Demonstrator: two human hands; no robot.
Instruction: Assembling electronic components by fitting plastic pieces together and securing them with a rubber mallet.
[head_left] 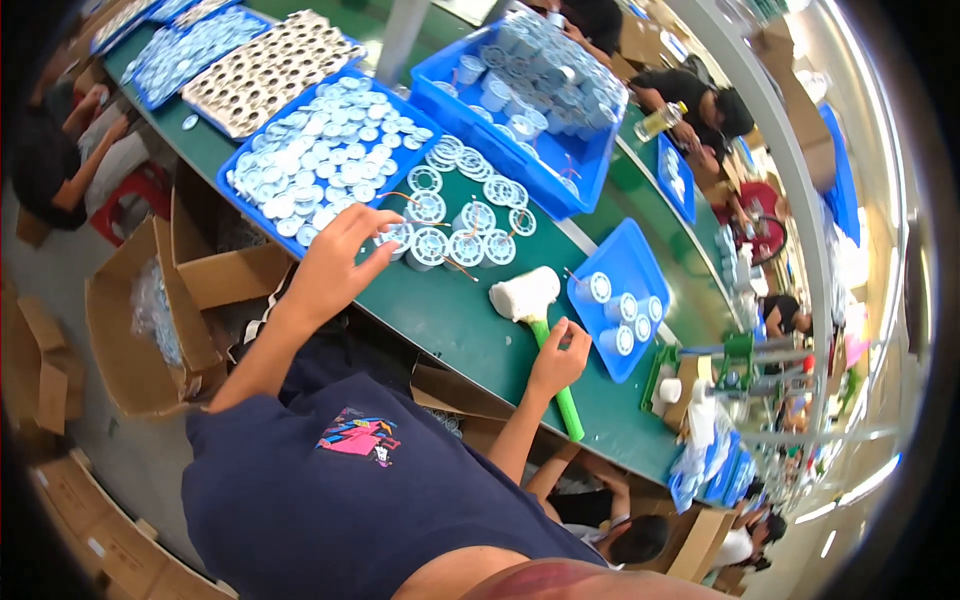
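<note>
My left hand (345, 262) is at the near edge of a group of white slotted-rim spools (429, 245) with copper-coloured wire ends. Its thumb and forefinger are apart, beside the nearest spool, with no grip visible. My right hand (560, 362) is over the green handle of a mallet (567, 412), its fingers curled in. Whether anything is between them is hidden. The mallet's white head (526, 294) lies on the green table, pointing toward the spools. Loose white slotted rings (457, 155) lie behind the spools.
A blue tray (232, 183) heaped with pale discs stands at left, beside a perforated tray (265, 75). A deep blue bin (560, 195) of stacked cups stands behind. At right, a smaller blue tray (622, 245) holds several spools. Cardboard boxes (150, 320) flank the table; co-workers sit around.
</note>
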